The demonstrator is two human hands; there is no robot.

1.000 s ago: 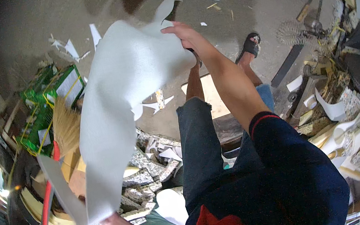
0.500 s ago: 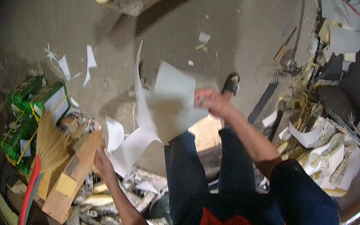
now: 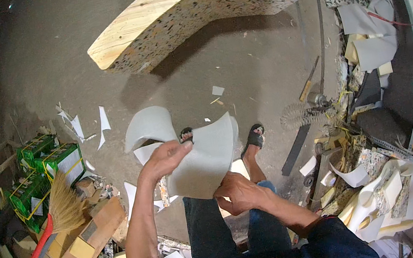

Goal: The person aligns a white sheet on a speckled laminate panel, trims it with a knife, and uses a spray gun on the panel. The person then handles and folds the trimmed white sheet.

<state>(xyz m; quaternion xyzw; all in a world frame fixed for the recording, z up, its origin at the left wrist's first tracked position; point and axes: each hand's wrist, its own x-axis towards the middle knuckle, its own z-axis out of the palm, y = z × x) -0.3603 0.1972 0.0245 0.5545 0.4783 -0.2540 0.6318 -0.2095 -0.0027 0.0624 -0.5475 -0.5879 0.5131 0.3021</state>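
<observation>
A pale grey thin foam sheet (image 3: 205, 154) hangs in front of my legs, bent, with a second layer showing along its right edge. My left hand (image 3: 167, 159) is closed on its left side, thumb lying on top. At the sheet's lower right corner is my right hand (image 3: 238, 192), its fingers curled and pressed together against the edge; the fingertips are partly hidden. Just beyond my left hand, a curled grey foam piece (image 3: 149, 123) sticks up; whether it joins the sheet I cannot tell.
Ahead on the floor stands a curved wooden piece lined with speckled foam (image 3: 198, 17). A straw broom with a red handle (image 3: 64, 201), green strapped packs (image 3: 36, 195) and wooden offcuts (image 3: 91, 243) crowd the left. Foam scraps (image 3: 388, 191) and a coiled spring (image 3: 298, 115) lie right.
My left hand has come from beside the wooden board to the sheet. The right hand has moved nearer me, to the sheet's lower edge. The view has shifted, showing more of the curved piece.
</observation>
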